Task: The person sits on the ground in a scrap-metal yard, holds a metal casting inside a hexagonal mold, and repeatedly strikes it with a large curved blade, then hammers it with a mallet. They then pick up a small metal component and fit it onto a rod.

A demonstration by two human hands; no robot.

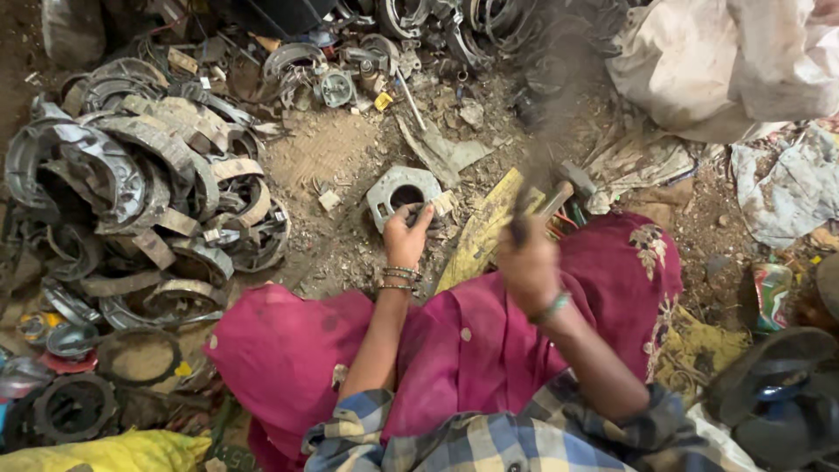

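Note:
My left hand (pixel 406 236) rests at the near edge of a grey metal plate with a round hole (pixel 391 183), lying on the dirt ground. Its fingers pinch a small curved dark piece with a pale end (pixel 440 204) against that plate. My right hand (pixel 527 265) is raised over my magenta-clad knee and is shut on a dark tool handle (pixel 520 220). The hand and tool are blurred, and a smeared streak runs up from them. A hammer with a wooden handle (pixel 566 185) lies just beyond the right hand.
A large pile of curved metal brake shoes and worn linings (pixel 140 192) fills the left. More metal parts (pixel 350 70) lie at the top. A white sack (pixel 725 61) sits top right, a yellow board (pixel 485 229) beside the plate.

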